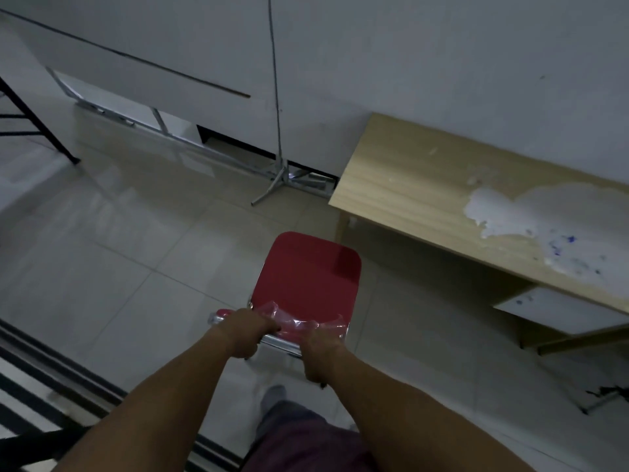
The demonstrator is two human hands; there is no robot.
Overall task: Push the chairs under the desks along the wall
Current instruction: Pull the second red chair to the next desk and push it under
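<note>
Both hands grip the top of a red chair's backrest, the left hand (245,330) and right hand (321,352) curled over its plastic-wrapped edge. The red chair (308,277) stands on the tiled floor (119,260), just off the near left corner of a wooden desk (425,185) set against the wall (442,63).

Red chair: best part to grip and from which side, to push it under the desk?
Grip the top edge of the backrest from behind, one hand near each end. On the red chair it is the nearest raised bar; both hands hold it there, seat pointing away.
</note>
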